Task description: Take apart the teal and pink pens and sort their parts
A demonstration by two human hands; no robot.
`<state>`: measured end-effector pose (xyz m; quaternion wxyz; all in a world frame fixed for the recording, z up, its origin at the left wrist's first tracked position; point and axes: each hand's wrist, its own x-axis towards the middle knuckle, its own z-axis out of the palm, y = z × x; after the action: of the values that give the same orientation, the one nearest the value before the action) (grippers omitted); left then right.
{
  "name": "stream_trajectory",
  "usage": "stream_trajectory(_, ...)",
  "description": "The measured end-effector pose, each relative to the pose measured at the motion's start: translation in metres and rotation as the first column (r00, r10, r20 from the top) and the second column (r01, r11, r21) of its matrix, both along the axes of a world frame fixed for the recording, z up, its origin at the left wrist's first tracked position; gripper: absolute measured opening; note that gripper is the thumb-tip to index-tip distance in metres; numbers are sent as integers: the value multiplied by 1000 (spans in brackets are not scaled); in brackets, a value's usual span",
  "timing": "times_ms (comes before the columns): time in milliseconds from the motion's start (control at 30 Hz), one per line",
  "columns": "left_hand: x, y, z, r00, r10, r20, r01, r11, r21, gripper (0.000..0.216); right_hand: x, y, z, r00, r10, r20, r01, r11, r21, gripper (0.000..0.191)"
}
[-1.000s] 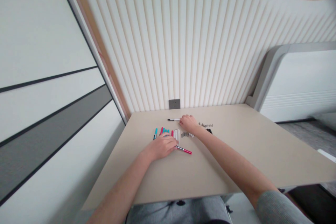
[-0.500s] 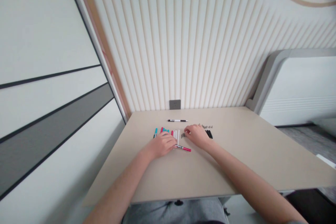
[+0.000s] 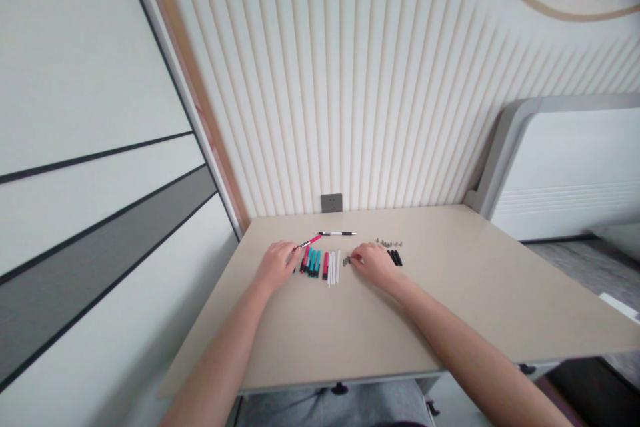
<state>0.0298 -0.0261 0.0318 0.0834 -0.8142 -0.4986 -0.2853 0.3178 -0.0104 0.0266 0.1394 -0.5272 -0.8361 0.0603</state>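
Observation:
My left hand (image 3: 277, 267) is closed on one end of a pink-and-black pen barrel (image 3: 311, 241), which slants up to the right. Beside that hand lies a row of pink and teal pen barrels (image 3: 313, 261). To their right are one more pink barrel (image 3: 325, 265) and several thin white refills (image 3: 333, 267). My right hand (image 3: 374, 261) rests on the table with its fingertips drawn together at a small group of metal springs (image 3: 346, 261). Whatever those fingers pinch is too small to tell. Several black pen parts (image 3: 396, 257) lie just beyond its knuckles.
A white-and-black pen (image 3: 337, 233) lies across the back of the beige table (image 3: 320, 333). Several small grey parts (image 3: 389, 243) form a row at the back right. Behind the table stands a ribbed wall with a dark socket (image 3: 331, 203).
My left hand has moved left and slightly back with the pink barrel, uncovering the pen row. The barrel now points up to the right. My right hand has stayed by the springs.

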Motion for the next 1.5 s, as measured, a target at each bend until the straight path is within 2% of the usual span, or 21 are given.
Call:
stream_trajectory(100,2,-1,1,999,-25,27,25,1000,-15,29,1,0,1,998,17,-52,-17,1000,4,24)
stream_trajectory(200,5,-2,2,988,-154,10,154,987,-34,26,2,-2,1,981,61,-183,-51,997,59,25)
stream_trajectory(333,14,-6,5,942,-334,-27,332,941,-59,21,-3,-10,0,901,238,-362,-219,971,95,34)
stream_trajectory(433,21,-8,5,915,-401,-41,399,915,-56,21,-9,-15,-1,852,359,-381,-375,926,34,29)
stream_trajectory(533,25,-10,4,905,-423,-51,421,906,-44,20,-13,-19,-2,849,405,-341,-430,903,2,18)
stream_trajectory(833,28,-13,3,911,-412,3,412,911,-19,16,-20,-21,-8,826,457,-329,-485,874,-2,12)
stream_trajectory(1067,27,-13,6,911,-411,11,411,911,-5,17,-19,-20,-6,814,438,-381,-491,870,-49,16)
stream_trajectory(1267,19,-12,6,929,-362,76,360,932,41,15,-17,-18,-7,825,425,-371,-463,886,-14,24)
stream_trajectory(1400,5,-8,8,960,-262,102,254,963,88,16,-16,-19,-7,818,439,-372,-468,883,12,25)
stream_trajectory(1500,-10,-3,9,985,-77,151,59,991,124,19,-17,-20,-7,814,438,-381,-461,887,34,28)
